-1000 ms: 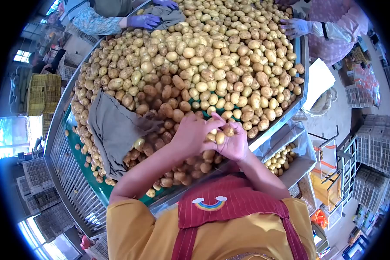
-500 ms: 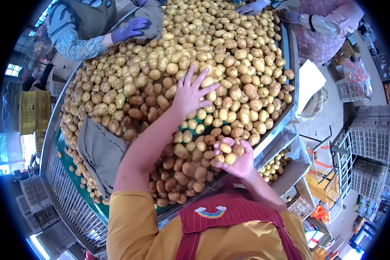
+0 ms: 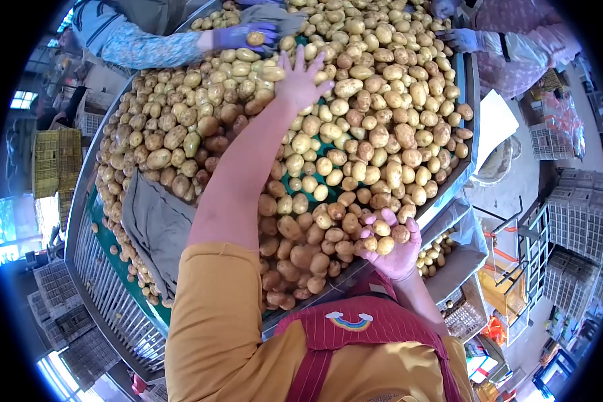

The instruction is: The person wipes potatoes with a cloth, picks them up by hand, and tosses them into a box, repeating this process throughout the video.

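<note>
My left hand point(image 3: 299, 86) reaches far over the heap of potatoes point(image 3: 382, 94). Its fingers are spread, palm down, touching potatoes near the far side. Close to the table's near edge, my right hand point(image 3: 400, 256) is turned palm up with fingers curled, cradling several small potatoes point(image 3: 384, 245). Below my left hand, gaps between the potatoes show the green table surface point(image 3: 323, 149). A grey cloth point(image 3: 155, 221) lies on the heap to the left of my left arm.
Across the table, a person's purple-gloved hand point(image 3: 248, 36) holds a potato. Another gloved hand point(image 3: 463, 40) rests at the far right edge. A lined bin of potatoes point(image 3: 437, 253) stands by my right arm. A slatted metal section point(image 3: 107, 295) borders the table's left.
My left hand has pushed farther away across the heap, opening green gaps behind it. My right hand, still holding small potatoes, appears farther right. The co-worker's purple-gloved hand has moved right and now holds a potato.
</note>
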The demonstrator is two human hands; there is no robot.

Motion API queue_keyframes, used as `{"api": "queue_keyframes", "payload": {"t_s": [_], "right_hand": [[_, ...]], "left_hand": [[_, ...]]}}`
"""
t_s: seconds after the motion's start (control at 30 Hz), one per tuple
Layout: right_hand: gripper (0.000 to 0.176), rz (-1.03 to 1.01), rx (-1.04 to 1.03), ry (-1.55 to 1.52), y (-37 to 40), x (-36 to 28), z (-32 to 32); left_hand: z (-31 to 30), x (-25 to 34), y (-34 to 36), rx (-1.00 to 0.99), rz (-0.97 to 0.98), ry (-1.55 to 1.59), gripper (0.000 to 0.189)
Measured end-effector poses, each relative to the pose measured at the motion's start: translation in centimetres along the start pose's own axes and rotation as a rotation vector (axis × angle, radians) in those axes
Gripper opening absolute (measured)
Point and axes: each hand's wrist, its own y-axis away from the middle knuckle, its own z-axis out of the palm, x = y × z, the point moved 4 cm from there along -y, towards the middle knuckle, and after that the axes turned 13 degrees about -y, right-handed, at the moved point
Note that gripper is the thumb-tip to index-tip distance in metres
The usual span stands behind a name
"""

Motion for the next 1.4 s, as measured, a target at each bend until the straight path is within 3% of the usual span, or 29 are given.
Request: {"api": "queue_keyframes", "payload": {"t_s": [0.27,0.3,0.37,0.4,0.43,0.5,0.57,0.6,0.7,0.73,0.77,0.83,0.93,0.97,1.03,1.13,1.23,1.33,1.4], "right_hand": [[0.053,0.022,0.066,0.019,1.4,0.1,-0.7],[0.053,0.027,0.059,0.01,1.4,0.3,-0.7],[0.054,0.039,0.04,-0.008,1.1,0.5,-0.7],[0.053,0.049,0.043,-0.013,0.9,0.6,-0.9],[0.053,0.058,0.047,-0.018,0.8,0.6,-1.1],[0.053,0.07,0.059,-0.027,0.5,0.6,-1.4],[0.052,0.077,0.075,-0.028,0.1,0.4,-1.6],[0.052,0.077,0.093,-0.033,-0.1,0.5,-1.4],[0.05,0.059,0.11,0.074,-0.6,0.7,-0.2],[0.049,0.05,0.11,0.092,-0.6,0.6,0.1],[0.049,0.038,0.112,0.108,-0.4,0.6,0.3],[0.049,0.014,0.092,0.094,-0.1,0.0,0.4],[0.051,-0.033,0.052,0.028,1.1,-0.4,0.0],[0.051,-0.038,0.062,0.022,1.3,-0.6,-0.2],[0.051,-0.045,0.077,0.014,1.7,-1.0,-0.5],[0.046,-0.088,0.151,0.109,1.8,-1.2,-0.1],[0.046,-0.088,0.137,0.106,1.6,-1.2,-0.1],[0.047,-0.078,0.121,0.099,0.6,-1.4,0.2],[0.047,-0.081,0.109,0.111,-0.4,-1.8,0.1]], "left_hand": [[-3.9,3.0,15.4,-0.206,0.189,0.005,0.074],[-6.0,3.1,17.2,-0.36,0.194,0.114,0.078],[-6.2,3.4,22.0,-0.355,0.256,0.215,0.081],[-7.8,3.9,23.6,-0.394,0.332,0.158,0.078],[-8.8,3.9,26.0,-0.279,0.282,0.26,0.069],[-11.1,3.8,26.9,-0.306,0.436,0.472,0.055],[-12.6,3.9,23.8,-0.462,0.418,0.474,0.036],[-10.4,3.4,21.8,-0.294,0.33,0.594,0.024],[-8.6,1.7,15.0,0.282,0.277,0.64,0.015],[-6.8,1.6,12.8,0.181,0.252,0.685,0.018],[-4.6,1.7,11.1,0.138,0.277,0.519,0.022],[-3.4,2.3,8.4,-0.162,0.208,0.334,0.025],[-1.9,3.3,6.2,-0.347,0.332,0.061,0.03],[-1.3,2.5,6.1,-0.229,0.394,0.19,0.034],[-3.0,2.2,5.9,-0.318,0.438,0.28,0.041],[-3.3,2.6,6.1,-0.533,0.498,0.134,0.06],[-3.5,2.5,7.1,-0.59,0.378,0.203,0.077],[-2.0,2.7,7.4,-0.476,0.366,0.496,0.08],[-0.9,3.4,6.8,-0.538,0.339,0.483,0.081]]}}
